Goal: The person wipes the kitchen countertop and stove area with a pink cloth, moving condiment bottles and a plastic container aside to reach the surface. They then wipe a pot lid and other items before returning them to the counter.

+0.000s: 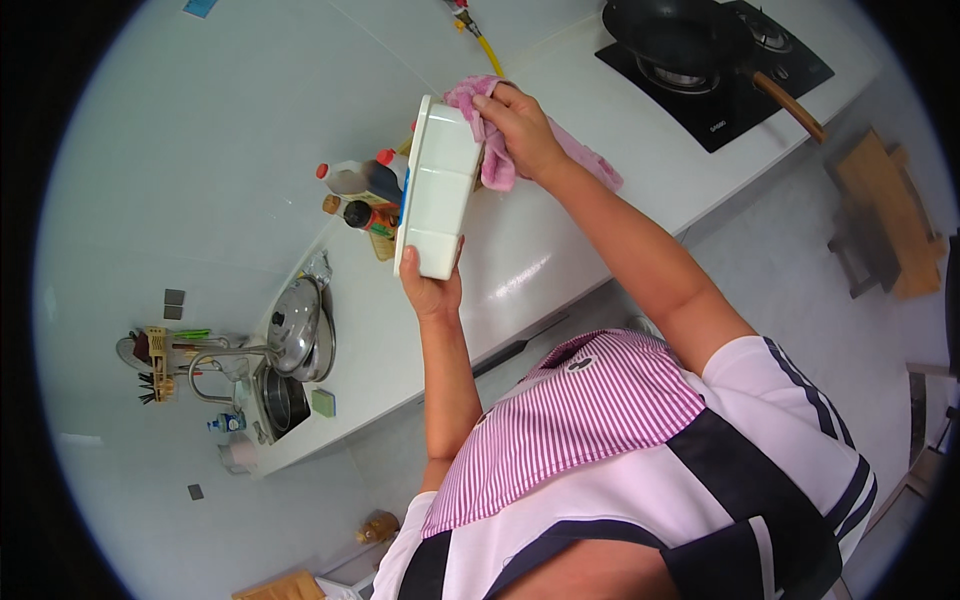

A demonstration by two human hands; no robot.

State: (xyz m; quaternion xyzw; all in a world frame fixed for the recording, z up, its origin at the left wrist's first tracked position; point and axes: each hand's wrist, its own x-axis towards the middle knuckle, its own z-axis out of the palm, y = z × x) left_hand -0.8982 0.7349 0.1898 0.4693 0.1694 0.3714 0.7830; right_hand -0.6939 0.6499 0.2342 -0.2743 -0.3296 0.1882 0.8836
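A white plastic tray-like container (442, 180) is held up on its side above the counter, its ribbed outer face towards me. My left hand (435, 289) grips its near end, thumb on the rim. At the far end, my right hand (521, 124) holds a pink cloth (499, 154) that touches the container's corner. Part of the cloth hangs behind my right wrist. A strip of blue shows along the container's rim; its inside is turned away from view.
Sauce bottles (360, 187) stand behind the container. A black wok (679, 34) sits on the gas hob (712, 105), its wooden handle jutting past the counter edge. Leftward are a steel pot lid (294, 319), a sink (283, 405) and a sponge (324, 403). A wooden stool (889, 217) stands rightward.
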